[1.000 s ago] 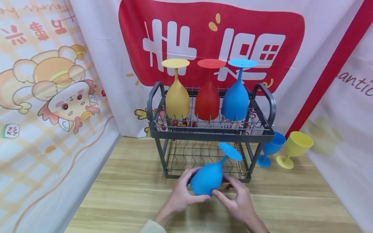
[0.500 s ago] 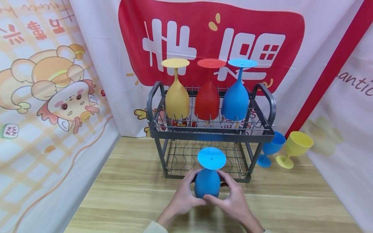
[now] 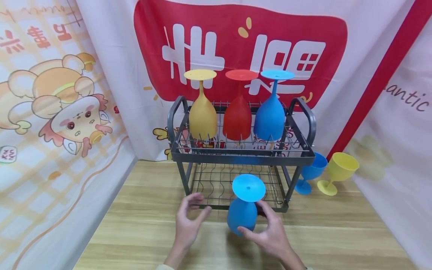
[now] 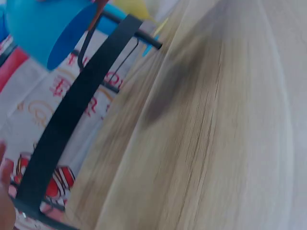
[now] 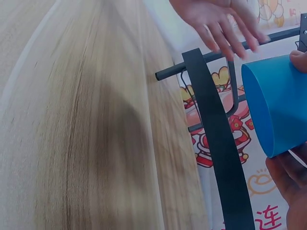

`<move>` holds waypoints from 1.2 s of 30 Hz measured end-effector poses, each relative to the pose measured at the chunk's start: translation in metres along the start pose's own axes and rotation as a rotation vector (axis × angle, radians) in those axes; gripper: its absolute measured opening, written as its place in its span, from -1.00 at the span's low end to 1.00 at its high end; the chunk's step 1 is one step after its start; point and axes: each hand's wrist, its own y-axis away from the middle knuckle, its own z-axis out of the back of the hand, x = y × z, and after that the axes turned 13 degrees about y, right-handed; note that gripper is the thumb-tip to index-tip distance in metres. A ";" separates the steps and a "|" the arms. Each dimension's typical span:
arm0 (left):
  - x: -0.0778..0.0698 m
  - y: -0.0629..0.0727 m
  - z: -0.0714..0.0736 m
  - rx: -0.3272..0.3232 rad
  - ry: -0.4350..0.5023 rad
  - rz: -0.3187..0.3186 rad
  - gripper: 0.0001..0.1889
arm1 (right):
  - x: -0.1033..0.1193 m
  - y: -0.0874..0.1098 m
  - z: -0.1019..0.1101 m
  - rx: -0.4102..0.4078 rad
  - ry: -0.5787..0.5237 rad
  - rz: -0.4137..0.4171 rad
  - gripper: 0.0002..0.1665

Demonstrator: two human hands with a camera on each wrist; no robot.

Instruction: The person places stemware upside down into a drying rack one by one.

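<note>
My right hand (image 3: 271,234) grips a blue plastic goblet (image 3: 242,216) round its bowl, thumb in front and fingers behind. It is upside down, its round foot tipped toward me, in front of the rack's lower tier. In the right wrist view the goblet's open mouth (image 5: 259,112) shows above the table. My left hand (image 3: 187,221) is apart from the goblet, to its left, with fingers loosely bent and nothing in them. Upside down on the upper tier of the dark metal rack (image 3: 243,160) stand a yellow goblet (image 3: 203,118), a red goblet (image 3: 237,119) and another blue goblet (image 3: 269,119).
To the right of the rack, an upright blue goblet (image 3: 313,170) and an upright yellow goblet (image 3: 341,168) stand on the wooden table (image 3: 141,221). The rack's wire lower tier (image 3: 219,183) bears nothing visible. Printed cloth (image 3: 111,45) hangs behind and at both sides.
The blue goblet has turned from leaning right to foot toward me while both hands held it. Since then my left hand has let go and moved left; my right hand keeps its hold.
</note>
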 end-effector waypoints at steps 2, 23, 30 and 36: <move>0.003 -0.005 0.008 -0.142 0.018 -0.003 -0.47 | -0.001 0.000 0.000 0.007 -0.008 -0.012 0.01; 0.026 -0.030 0.029 -0.167 0.055 0.378 -0.46 | -0.005 -0.002 -0.003 0.022 -0.034 -0.023 0.04; 0.030 -0.032 0.024 -0.195 0.056 0.354 -0.46 | -0.007 -0.001 -0.003 0.019 -0.036 -0.050 0.04; 0.032 -0.030 0.024 -0.203 0.056 0.350 -0.45 | -0.009 -0.001 -0.003 0.011 -0.020 -0.073 0.03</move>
